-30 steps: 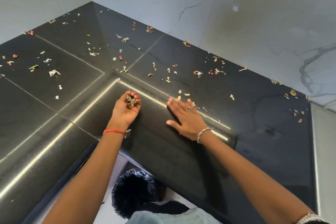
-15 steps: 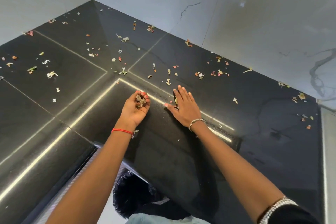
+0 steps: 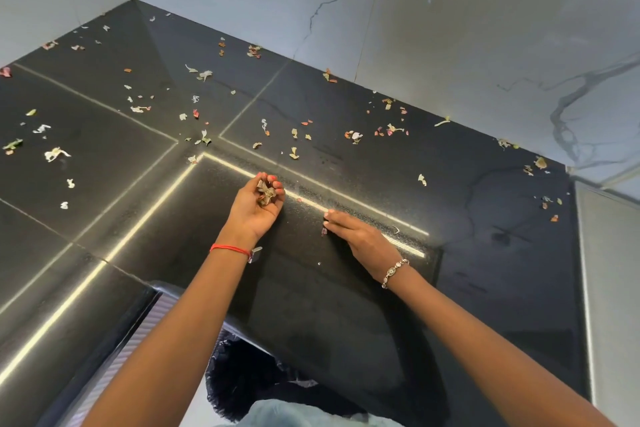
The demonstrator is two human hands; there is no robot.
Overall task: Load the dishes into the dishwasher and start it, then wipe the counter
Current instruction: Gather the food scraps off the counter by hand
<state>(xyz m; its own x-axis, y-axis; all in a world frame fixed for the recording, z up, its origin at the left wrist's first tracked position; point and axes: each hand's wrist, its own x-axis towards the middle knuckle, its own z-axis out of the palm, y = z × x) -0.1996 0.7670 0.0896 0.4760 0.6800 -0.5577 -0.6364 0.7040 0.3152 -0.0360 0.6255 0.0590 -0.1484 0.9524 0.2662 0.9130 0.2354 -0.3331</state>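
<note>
The black polished counter (image 3: 346,288) fills the corner and is strewn with several small vegetable scraps (image 3: 353,136). My left hand (image 3: 254,206) lies palm up near the counter's middle, fingers cupped round a small clump of collected scraps (image 3: 265,192). My right hand (image 3: 360,236) rests flat on the counter to its right, fingers straight and pointing left, with a tiny pink scrap (image 3: 323,231) at the fingertips.
White marble walls (image 3: 450,28) close the counter at the back and left. A black bin bag (image 3: 249,378) hangs open below the counter's front edge, between my arms. More scraps lie at far left (image 3: 55,153) and far right (image 3: 540,163).
My right hand has slid back toward me and to the right along the counter, fingers now turned sideways. My left hand stays cupped round its scraps, almost unmoved.
</note>
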